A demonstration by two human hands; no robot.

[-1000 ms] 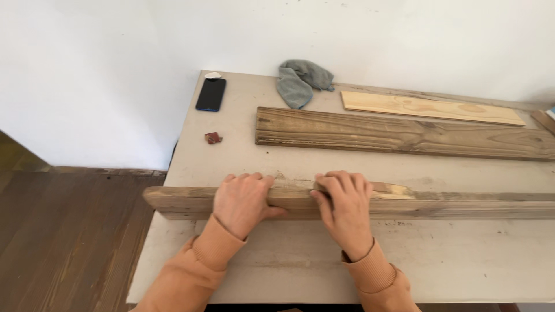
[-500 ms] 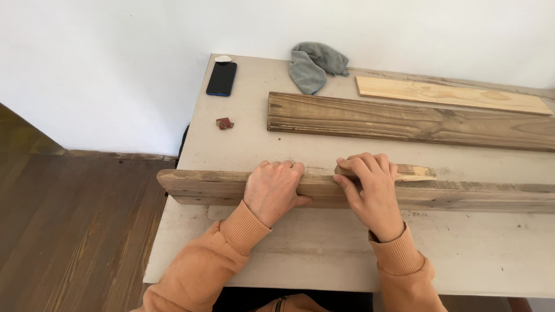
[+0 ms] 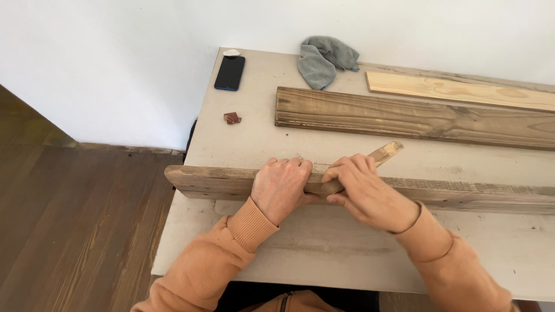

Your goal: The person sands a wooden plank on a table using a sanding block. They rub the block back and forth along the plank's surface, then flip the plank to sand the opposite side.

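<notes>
A long weathered wooden plank [image 3: 462, 195] lies across the near part of the beige table [image 3: 324, 242], its left end overhanging the table's edge. My left hand [image 3: 281, 188] grips the plank from above, fingers curled over its far edge. My right hand [image 3: 364, 190] holds a short wooden stick [image 3: 386, 153] tilted up to the right, its lower end pressed against the plank beside my left hand. Both arms wear orange sleeves.
A wider dark plank [image 3: 416, 118] and a pale board [image 3: 462, 91] lie farther back. A grey cloth [image 3: 322, 55], a black phone [image 3: 229, 73], a small white object [image 3: 231, 52] and a small reddish scrap [image 3: 232, 118] sit at the far left. Wood floor lies to the left.
My right hand has turned the short stick from lying flat along the plank to pointing up and to the right. The view has shifted slightly to the left. My left hand keeps its grip.
</notes>
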